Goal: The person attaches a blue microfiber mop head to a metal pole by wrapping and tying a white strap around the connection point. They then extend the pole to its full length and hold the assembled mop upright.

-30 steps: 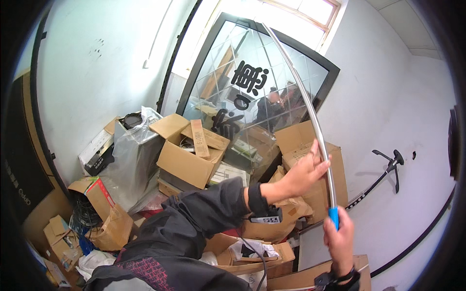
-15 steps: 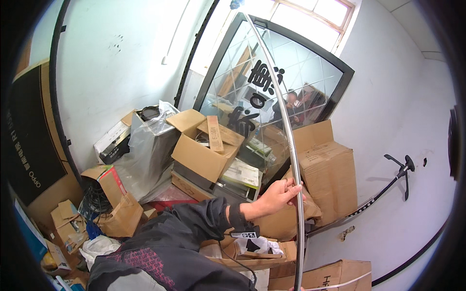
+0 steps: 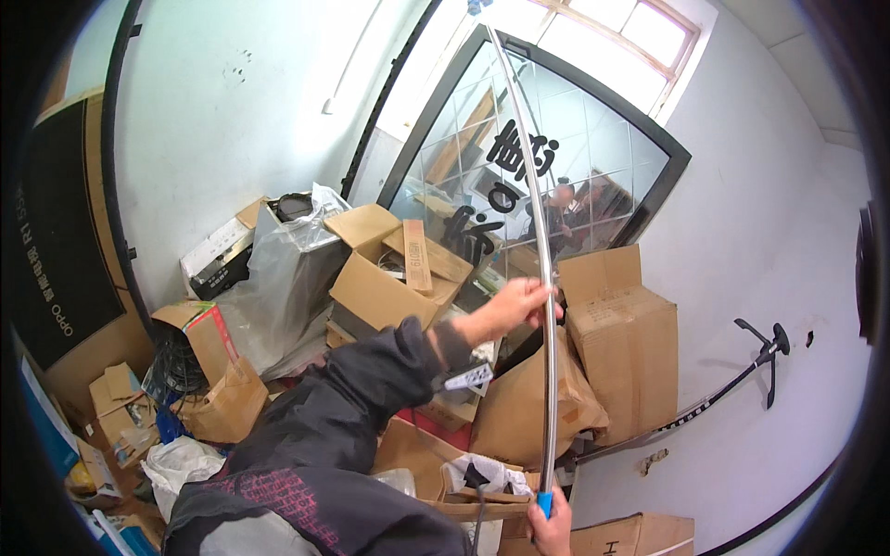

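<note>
A long, shiny metal pole (image 3: 551,398) rises from the lower middle up past the window, with a blue piece (image 3: 545,501) at its lower end. My left hand (image 3: 515,304) has its fingers closed round the pole partway up. Lower down, my right hand (image 3: 553,524) grips it beside the blue piece; part of that hand is cut off by the lower edge. At the pole's top there is another small blue part (image 3: 478,6). Behind the pole leans a dark-framed glass panel (image 3: 640,153) with black lettering and a reflection of a person.
Behind my left arm an open cardboard box (image 3: 378,295) sits on stacked things. A large carton (image 3: 623,357) stands right of the pole. A black stand with a forked end (image 3: 771,350) leans on the right wall. Plastic-wrapped items (image 3: 292,269) and a box of cables (image 3: 215,371) crowd the left.
My left hand has moved up the pole. My right hand and the pole's blue lower end have come up into view from the lower edge.
</note>
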Available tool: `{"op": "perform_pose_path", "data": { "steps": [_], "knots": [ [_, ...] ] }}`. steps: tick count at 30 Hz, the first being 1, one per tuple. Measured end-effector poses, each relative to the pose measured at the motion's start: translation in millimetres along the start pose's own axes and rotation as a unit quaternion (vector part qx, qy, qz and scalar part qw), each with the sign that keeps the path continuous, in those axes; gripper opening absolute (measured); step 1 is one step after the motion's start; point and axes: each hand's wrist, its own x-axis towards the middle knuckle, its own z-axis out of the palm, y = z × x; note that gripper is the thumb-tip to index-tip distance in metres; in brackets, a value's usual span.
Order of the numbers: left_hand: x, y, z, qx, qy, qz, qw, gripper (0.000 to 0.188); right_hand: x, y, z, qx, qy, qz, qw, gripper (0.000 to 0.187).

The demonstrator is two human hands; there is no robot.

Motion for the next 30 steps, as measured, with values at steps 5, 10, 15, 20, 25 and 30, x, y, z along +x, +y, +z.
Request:
{"op": "perform_pose_path", "data": {
  "steps": [5,10,15,20,25,30],
  "knots": [
    [-49.5,-33.6,23.7,0.01,-0.065,-0.053,0.996,0.026,-51.9,38.0,-16.0,0.005,0.032,0.068,0.997,0.021],
    [-88.6,-53.0,57.0,0.021,-0.091,-0.079,0.992,0.028,-114.0,97.1,-64.0,0.054,-0.004,0.292,0.955,0.028],
    [-75.0,-52.4,53.8,0.09,-0.036,-0.09,0.991,0.028,-109.7,98.7,-63.0,0.116,-0.01,0.317,0.941,0.03],
    [-24.5,-23.9,12.0,0.095,0.034,-0.055,0.993,0.027,-27.0,42.6,-6.6,0.063,0.046,0.128,0.989,0.015],
    [-6.8,-7.2,-30.6,0.043,0.039,-0.039,0.998,0.023,19.7,34.1,41.0,-0.036,0.064,-0.008,0.997,0.023],
    [-29.6,-28.9,-47.1,0.002,0.025,-0.07,0.997,0.027,10.2,52.6,49.5,-0.068,0.021,0.073,0.995,0.018]
  ]
}}
